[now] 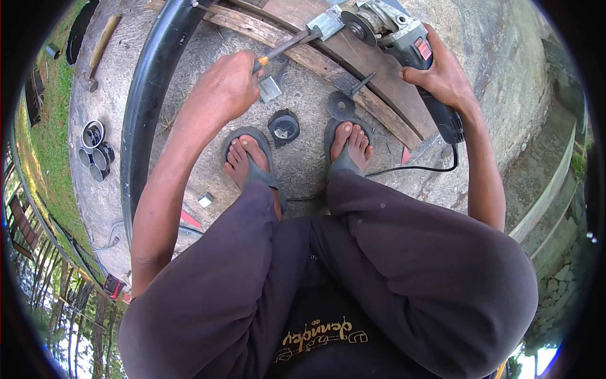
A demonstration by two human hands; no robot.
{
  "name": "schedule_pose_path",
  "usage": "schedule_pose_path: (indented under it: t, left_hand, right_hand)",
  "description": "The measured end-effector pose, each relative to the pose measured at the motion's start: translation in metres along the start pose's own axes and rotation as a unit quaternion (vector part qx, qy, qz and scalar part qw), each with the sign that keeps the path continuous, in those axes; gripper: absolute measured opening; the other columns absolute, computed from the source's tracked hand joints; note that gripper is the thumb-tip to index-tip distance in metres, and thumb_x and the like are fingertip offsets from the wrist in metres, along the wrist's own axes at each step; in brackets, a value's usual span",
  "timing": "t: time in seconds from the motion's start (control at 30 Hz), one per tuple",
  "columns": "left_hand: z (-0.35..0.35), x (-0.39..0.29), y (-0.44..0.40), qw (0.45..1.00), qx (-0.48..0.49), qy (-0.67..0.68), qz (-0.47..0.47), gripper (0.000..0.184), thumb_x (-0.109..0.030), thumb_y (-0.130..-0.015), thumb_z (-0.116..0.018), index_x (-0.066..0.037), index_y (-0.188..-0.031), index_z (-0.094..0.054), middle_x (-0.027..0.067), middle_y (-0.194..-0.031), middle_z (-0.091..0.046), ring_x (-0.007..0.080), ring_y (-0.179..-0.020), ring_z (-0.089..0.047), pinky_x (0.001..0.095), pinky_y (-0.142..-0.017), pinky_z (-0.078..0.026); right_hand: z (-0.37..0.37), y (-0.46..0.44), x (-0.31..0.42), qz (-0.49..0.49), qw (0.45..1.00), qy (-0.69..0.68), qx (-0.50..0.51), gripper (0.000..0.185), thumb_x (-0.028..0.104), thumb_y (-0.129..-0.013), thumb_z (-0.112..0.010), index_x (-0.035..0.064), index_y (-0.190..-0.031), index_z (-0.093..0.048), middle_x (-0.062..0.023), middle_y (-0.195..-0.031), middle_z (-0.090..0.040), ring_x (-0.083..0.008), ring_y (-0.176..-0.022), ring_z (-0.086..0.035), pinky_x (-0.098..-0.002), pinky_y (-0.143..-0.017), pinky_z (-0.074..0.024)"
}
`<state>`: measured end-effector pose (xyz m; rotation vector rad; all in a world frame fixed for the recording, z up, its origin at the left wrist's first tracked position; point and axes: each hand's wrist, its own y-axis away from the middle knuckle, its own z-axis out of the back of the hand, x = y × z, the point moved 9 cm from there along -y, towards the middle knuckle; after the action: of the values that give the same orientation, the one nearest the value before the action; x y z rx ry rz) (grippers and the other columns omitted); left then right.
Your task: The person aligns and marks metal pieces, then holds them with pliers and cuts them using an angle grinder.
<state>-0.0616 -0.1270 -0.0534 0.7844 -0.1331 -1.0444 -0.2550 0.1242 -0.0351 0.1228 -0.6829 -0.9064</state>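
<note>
My left hand point(228, 87) is closed around the handle of long-jawed pliers point(291, 48) with an orange mark near the grip. Their jaws hold a small grey metal piece point(327, 23) over the planks. Wrapped around the body of an angle grinder point(409, 43) is my right hand point(447, 74), thumb across the top. The grinder's dark disc point(358, 29) stands right beside the metal piece; I cannot tell whether they touch. Another grey metal piece point(270, 90) lies on the ground below my left hand.
Wooden planks point(303, 55) lie at the top. A loose disc point(341, 106) and a black round cup point(284, 127) sit near my feet. At left are a thick black pipe point(146, 107), a hammer point(102, 50) and several short pipe pieces point(93, 134). The grinder's cable point(413, 168) crosses the concrete.
</note>
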Motion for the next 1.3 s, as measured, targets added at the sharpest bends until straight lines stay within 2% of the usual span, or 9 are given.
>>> schedule_pose_path:
  t: [0.17, 0.27, 0.57, 0.77, 0.87, 1.13, 1.23, 1.3]
  left_hand:
    - [-0.002, 0.002, 0.001, 0.999, -0.039, -0.003, -0.023, 0.025, -0.017, -0.1, -0.059, 0.002, -0.115, -0.066, 0.0283, -0.104, -0.069, 0.0465, -0.106, -0.066, 0.057, -0.09, -0.05]
    - [-0.004, 0.002, 0.001, 0.999, -0.037, -0.004, -0.02, 0.023, -0.015, -0.099, -0.059, 0.002, -0.113, -0.066, 0.0288, -0.102, -0.069, 0.047, -0.104, -0.066, 0.0574, -0.089, -0.05]
    - [-0.005, 0.001, 0.001, 0.998, -0.049, -0.004, -0.031, 0.02, -0.012, -0.097, -0.06, 0.004, -0.109, -0.064, 0.0297, -0.099, -0.069, 0.0474, -0.102, -0.067, 0.0571, -0.086, -0.051]
    - [-0.005, 0.001, 0.002, 0.998, -0.052, -0.002, -0.035, 0.019, -0.009, -0.096, -0.06, 0.004, -0.108, -0.064, 0.0307, -0.095, -0.069, 0.0481, -0.099, -0.068, 0.058, -0.085, -0.051]
    - [-0.006, 0.001, 0.002, 0.998, -0.049, 0.0, -0.031, 0.018, -0.009, -0.096, -0.06, 0.005, -0.107, -0.064, 0.0314, -0.094, -0.069, 0.0487, -0.098, -0.068, 0.0583, -0.084, -0.051]
    - [-0.002, -0.002, 0.006, 0.997, -0.061, 0.018, -0.047, 0.017, -0.008, -0.095, -0.06, 0.005, -0.104, -0.063, 0.0324, -0.091, -0.069, 0.0496, -0.095, -0.068, 0.0592, -0.082, -0.051]
    - [0.001, -0.006, 0.008, 0.994, -0.081, 0.027, -0.067, 0.014, 0.001, -0.085, -0.057, 0.008, -0.096, -0.061, 0.0307, -0.082, -0.068, 0.0447, -0.083, -0.072, 0.0531, -0.079, -0.056]
    - [0.004, -0.006, 0.009, 0.995, -0.071, 0.04, -0.06, 0.015, -0.001, -0.087, -0.056, 0.008, -0.098, -0.06, 0.0329, -0.084, -0.068, 0.0475, -0.086, -0.071, 0.0557, -0.08, -0.054]
  right_hand:
    - [-0.002, -0.002, 0.0, 0.009, 1.0, 0.009, -0.004, 0.091, 0.029, -0.067, -0.08, 0.0054, -0.148, -0.047, -0.0279, -0.115, -0.072, -0.0409, -0.106, -0.071, -0.0463, -0.097, -0.0538]
    - [-0.005, -0.001, -0.002, -0.014, 1.0, 0.007, 0.012, 0.096, 0.026, -0.067, -0.079, 0.0013, -0.152, -0.041, -0.0233, -0.12, -0.069, -0.0346, -0.109, -0.068, -0.0423, -0.099, -0.0508]
    - [-0.007, -0.001, -0.004, -0.009, 1.0, 0.02, 0.004, 0.104, 0.028, -0.067, -0.08, -0.0029, -0.156, -0.036, -0.0257, -0.123, -0.069, -0.0365, -0.114, -0.067, -0.0421, -0.102, -0.0494]
    - [-0.01, 0.002, -0.008, -0.034, 0.999, 0.007, 0.012, 0.102, 0.027, -0.068, -0.08, -0.0007, -0.156, -0.037, -0.0257, -0.123, -0.069, -0.0351, -0.113, -0.068, -0.0412, -0.101, -0.0502]
    - [-0.01, 0.004, -0.007, -0.015, 1.0, 0.006, -0.016, 0.102, 0.032, -0.064, -0.079, -0.0015, -0.152, -0.041, -0.0303, -0.117, -0.07, -0.0414, -0.106, -0.071, -0.0467, -0.097, -0.0543]
    - [-0.01, 0.008, 0.0, -0.023, 0.999, -0.022, -0.004, 0.098, 0.028, -0.065, -0.08, -0.0027, -0.149, -0.042, -0.0314, -0.118, -0.07, -0.0435, -0.108, -0.07, -0.0471, -0.099, -0.0529]
    - [-0.007, 0.007, 0.003, -0.035, 0.999, -0.019, -0.003, 0.098, 0.027, -0.066, -0.079, -0.004, -0.15, -0.038, -0.0342, -0.117, -0.068, -0.0472, -0.109, -0.068, -0.047, -0.1, -0.0513]
    - [-0.008, 0.007, 0.001, -0.067, 0.997, -0.023, 0.019, 0.104, 0.027, -0.067, -0.081, -0.0018, -0.155, -0.034, -0.0299, -0.124, -0.067, -0.0431, -0.116, -0.065, -0.0442, -0.102, -0.0485]
